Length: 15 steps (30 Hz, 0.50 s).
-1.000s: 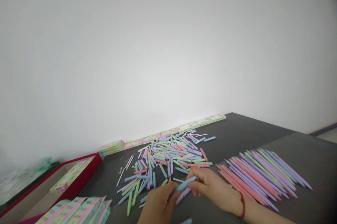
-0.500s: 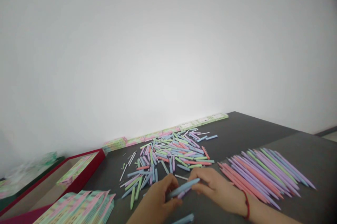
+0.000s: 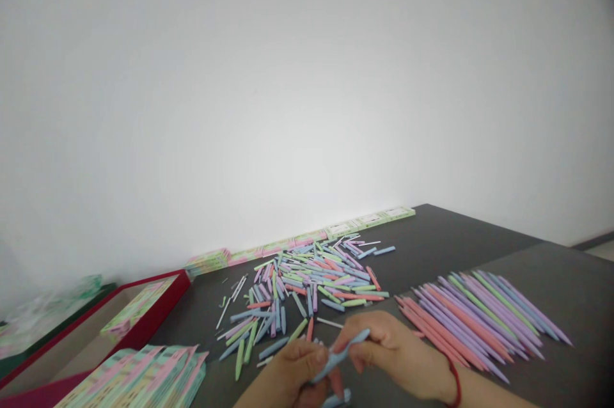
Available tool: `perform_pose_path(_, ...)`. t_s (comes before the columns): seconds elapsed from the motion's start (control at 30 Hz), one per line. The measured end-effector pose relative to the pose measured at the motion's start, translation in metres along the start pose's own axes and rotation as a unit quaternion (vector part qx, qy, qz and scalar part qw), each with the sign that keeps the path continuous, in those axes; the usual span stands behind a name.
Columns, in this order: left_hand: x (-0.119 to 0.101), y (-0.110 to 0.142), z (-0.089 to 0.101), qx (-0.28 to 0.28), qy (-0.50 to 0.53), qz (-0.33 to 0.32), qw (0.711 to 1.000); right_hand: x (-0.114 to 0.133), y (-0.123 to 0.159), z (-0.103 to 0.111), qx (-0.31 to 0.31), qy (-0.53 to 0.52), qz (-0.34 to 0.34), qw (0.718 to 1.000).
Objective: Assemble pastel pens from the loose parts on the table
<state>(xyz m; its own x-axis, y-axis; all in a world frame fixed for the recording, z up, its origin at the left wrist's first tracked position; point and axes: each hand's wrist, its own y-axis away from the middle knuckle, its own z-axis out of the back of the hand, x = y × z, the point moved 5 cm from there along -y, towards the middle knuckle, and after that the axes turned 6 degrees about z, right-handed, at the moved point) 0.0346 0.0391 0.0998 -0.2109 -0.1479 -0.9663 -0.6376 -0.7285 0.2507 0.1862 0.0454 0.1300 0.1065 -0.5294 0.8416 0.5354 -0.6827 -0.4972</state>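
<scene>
A light-blue pen barrel [image 3: 332, 362] slants between my two hands low in the middle of the view, its pointed tip up to the right. My left hand [image 3: 297, 369] is closed round its lower part. On the upper part, near the tip, the thumb and fingers of my right hand [image 3: 391, 347], with a red cord at the wrist, are closed. Another light-blue piece [image 3: 338, 399] lies on the table just below the hands, partly cut off. Beyond my hands spreads a loose heap of pastel pen parts [image 3: 316, 277], with several white refills [image 3: 238, 288] at its left.
Rows of pens [image 3: 472, 318] in purple, coral, green and blue lie at the right. Printed packets [image 3: 139, 376] overlap at the front left beside a red box [image 3: 173, 296]. Flat printed boxes [image 3: 340, 229] line the wall.
My hands have come closer together, and the blue barrel is tilted more steeply between them. The purple piece seen beneath it earlier no longer shows. The view has shifted slightly.
</scene>
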Motion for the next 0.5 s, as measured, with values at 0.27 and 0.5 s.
perform_pose_path(0.27, -0.011, 0.0, 0.001, -0.06, -0.057, 0.001, 0.997, -0.009, -0.001, -0.001, -0.024, -0.05, -0.038, 0.998)
perform_pose_path(0.5, -0.029, 0.002, 0.005, -0.257, -0.228, -0.08, 0.936, -0.025, -0.004, -0.002, -0.086, -0.1, -0.06, 0.989)
